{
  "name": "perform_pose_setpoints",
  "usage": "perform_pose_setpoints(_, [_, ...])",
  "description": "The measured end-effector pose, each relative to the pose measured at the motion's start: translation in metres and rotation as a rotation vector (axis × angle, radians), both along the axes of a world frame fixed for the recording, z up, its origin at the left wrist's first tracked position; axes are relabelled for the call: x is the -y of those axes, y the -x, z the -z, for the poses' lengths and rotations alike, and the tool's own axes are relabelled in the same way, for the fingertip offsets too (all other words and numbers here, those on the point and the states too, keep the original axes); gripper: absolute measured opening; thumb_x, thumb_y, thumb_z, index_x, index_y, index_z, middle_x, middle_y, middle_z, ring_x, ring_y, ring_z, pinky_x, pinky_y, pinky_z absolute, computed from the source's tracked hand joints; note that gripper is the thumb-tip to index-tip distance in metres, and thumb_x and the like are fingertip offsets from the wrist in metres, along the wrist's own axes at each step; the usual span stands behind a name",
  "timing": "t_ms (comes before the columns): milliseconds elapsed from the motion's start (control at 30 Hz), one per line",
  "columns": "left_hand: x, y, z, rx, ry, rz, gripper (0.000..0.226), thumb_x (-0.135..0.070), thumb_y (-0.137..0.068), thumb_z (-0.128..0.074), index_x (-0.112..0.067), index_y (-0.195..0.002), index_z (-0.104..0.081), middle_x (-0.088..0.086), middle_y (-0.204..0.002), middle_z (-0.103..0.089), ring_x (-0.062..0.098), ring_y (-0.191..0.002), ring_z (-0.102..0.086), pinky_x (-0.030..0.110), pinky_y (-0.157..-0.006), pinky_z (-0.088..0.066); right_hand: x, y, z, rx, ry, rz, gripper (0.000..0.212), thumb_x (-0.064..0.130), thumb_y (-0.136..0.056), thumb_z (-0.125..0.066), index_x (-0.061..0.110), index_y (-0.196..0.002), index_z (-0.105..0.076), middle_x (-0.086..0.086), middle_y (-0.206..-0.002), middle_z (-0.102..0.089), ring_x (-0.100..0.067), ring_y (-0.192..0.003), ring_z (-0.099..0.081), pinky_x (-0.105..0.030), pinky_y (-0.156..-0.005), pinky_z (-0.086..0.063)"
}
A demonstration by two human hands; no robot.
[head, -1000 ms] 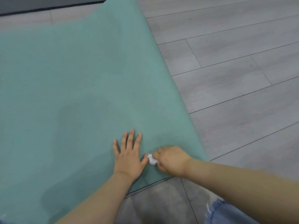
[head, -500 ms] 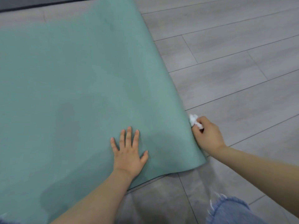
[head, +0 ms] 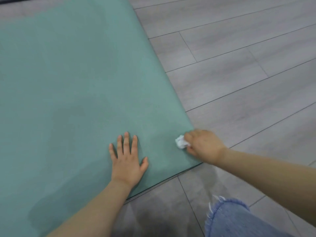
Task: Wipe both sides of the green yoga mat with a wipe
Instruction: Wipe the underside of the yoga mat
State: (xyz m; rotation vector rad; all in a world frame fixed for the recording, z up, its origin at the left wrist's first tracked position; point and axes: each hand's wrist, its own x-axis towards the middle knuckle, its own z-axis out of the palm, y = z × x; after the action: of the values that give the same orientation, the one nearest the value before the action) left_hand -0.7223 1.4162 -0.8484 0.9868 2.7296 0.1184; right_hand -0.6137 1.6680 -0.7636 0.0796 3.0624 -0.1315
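Green yoga mat [head: 71, 86]: lies flat on the grey plank floor [head: 239, 65], filling the left and centre of the view; its near corner sits beneath the right wrist.

Left hand [head: 127, 161]: palm down on the mat near its lower edge, fingers [head: 126, 142] straight and spread, grasping nothing.

Right hand [head: 204, 145]: on the mat just inside its right edge, fingers curled round the wipe.

Wipe [head: 181, 142]: white, crumpled into a wad, pressed to the mat to the right of the left hand, apart from it.

Frayed denim hem [head: 227, 218]: off the mat, below its near corner.
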Motion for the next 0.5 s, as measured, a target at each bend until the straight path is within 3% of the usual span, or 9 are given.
perform_pose_setpoints(133, [-0.004, -0.001, 0.001, -0.016, 0.016, 0.019, 0.086, -0.054, -0.075, -0.041, -0.001, -0.143, -0.045, 0.028, -0.15, -0.037, 0.043, -0.14, -0.031, 0.063, -0.111, -0.014, 0.074, 0.002, 0.029, 0.101, 0.028, -0.483, 0.013, 0.031, -0.066, -0.066, 0.023, -0.075, -0.062, 0.005, -0.065, -0.06, -0.016, -0.062, -0.058, -0.023, -0.054, -0.042])
perform_pose_setpoints(233, [-0.001, 0.0, 0.001, -0.011, 0.011, 0.025, 0.086, -0.054, -0.076, -0.041, -0.001, -0.143, -0.045, 0.027, -0.15, -0.038, 0.043, -0.14, -0.03, 0.061, -0.112, -0.013, 0.056, 0.006, 0.026, 0.063, -0.024, -0.579, 0.009, 0.024, -0.077, -0.049, 0.023, -0.075, -0.058, 0.006, -0.067, -0.056, -0.017, -0.065, -0.054, -0.028, -0.06, -0.039])
perform_pose_setpoints(333, [0.0, 0.0, 0.001, -0.011, -0.002, 0.027, 0.084, -0.054, -0.078, -0.041, -0.002, -0.143, -0.046, 0.026, -0.151, -0.038, 0.041, -0.141, -0.029, 0.06, -0.113, -0.013, -0.009, -0.014, 0.018, 0.098, -0.117, -0.484, 0.013, 0.03, -0.075, -0.046, 0.023, -0.07, -0.056, 0.005, -0.066, -0.056, -0.019, -0.065, -0.053, -0.029, -0.064, -0.033])
perform_pose_setpoints(500, [0.001, 0.001, -0.003, -0.004, -0.005, 0.044, 0.084, -0.056, -0.079, -0.041, -0.004, -0.144, -0.045, 0.025, -0.151, -0.038, 0.039, -0.141, -0.027, 0.059, -0.113, -0.014, -0.082, -0.042, 0.0, 0.171, -0.119, 0.075, 0.017, 0.032, -0.061, -0.064, 0.017, -0.066, -0.058, -0.003, -0.057, -0.058, -0.026, -0.051, -0.058, -0.029, -0.048, -0.043])
